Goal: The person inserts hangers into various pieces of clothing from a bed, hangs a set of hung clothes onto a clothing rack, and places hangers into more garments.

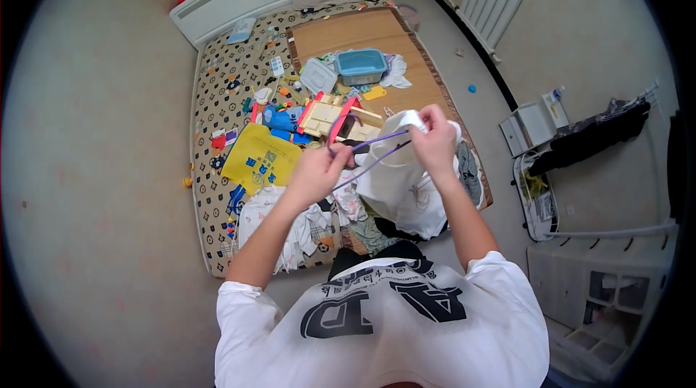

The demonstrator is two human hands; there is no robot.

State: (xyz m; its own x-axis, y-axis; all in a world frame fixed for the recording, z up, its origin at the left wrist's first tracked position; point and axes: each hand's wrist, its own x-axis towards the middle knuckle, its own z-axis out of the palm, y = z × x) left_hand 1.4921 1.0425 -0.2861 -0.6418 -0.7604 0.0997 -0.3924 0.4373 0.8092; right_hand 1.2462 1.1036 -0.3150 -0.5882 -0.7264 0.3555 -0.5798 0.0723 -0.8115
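My left hand (320,172) is closed around one end of a thin purple clothes hanger (380,138), out in front of my chest. Between my hands the hanger's bars run to the right and meet the white garment (391,178). My right hand (435,143) pinches the upper edge of that garment at the hanger's far end. The garment's cloth hangs down over the bed's near edge. Just beyond my left hand lies a yellow bag (257,159) with blue print. A pile of white printed clothes (283,225) rests below my left forearm.
On the bed (212,221) are a blue bin (362,69), its pale lid (319,75), a cream and red toy house (325,117) and scattered small toys. Dark clothes (594,143) hang on a rack at right, near a white cabinet (602,286).
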